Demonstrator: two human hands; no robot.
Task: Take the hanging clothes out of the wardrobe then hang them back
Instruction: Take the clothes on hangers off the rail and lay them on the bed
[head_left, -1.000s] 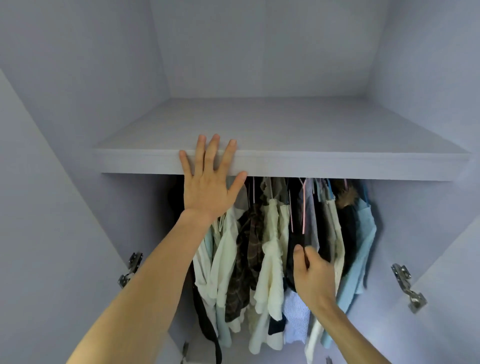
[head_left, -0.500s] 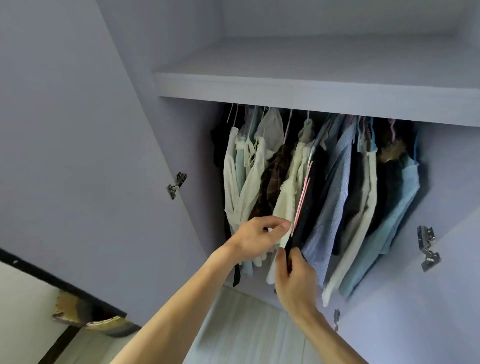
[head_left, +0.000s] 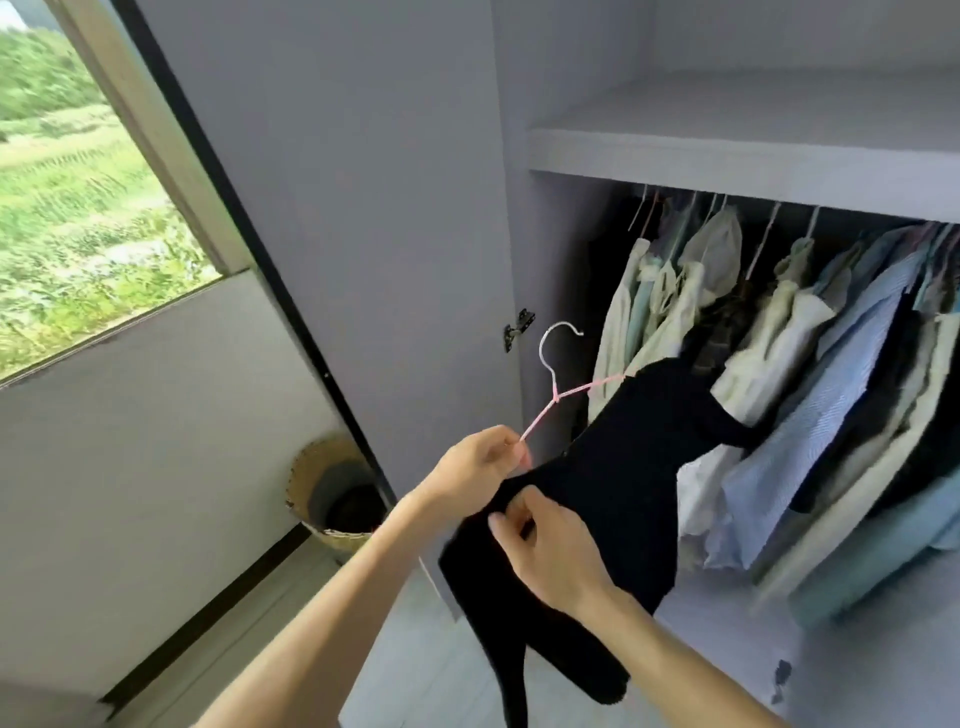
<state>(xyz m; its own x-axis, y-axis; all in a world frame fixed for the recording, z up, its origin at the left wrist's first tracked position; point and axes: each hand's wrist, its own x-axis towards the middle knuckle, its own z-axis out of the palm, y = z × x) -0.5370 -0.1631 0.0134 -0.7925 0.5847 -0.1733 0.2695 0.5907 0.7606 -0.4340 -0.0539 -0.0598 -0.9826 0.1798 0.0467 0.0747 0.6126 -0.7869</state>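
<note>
The left hand (head_left: 480, 462) is pinching an end of a thin pink wire hanger (head_left: 555, 399) carrying a black garment (head_left: 623, 467), just outside the grey wardrobe (head_left: 727, 156). The right hand (head_left: 550, 551) is gripping that dark fabric with curled fingers; pale shirts (head_left: 769, 353) are hanging rightward inside.

The person's left forearm (head_left: 332, 623) and right forearm (head_left: 691, 660) are bare from the lower edge of the view up to the wrists. The left hand (head_left: 478, 460) and right hand (head_left: 550, 551) are bare as well, with slim fingers and plain nails.
</note>
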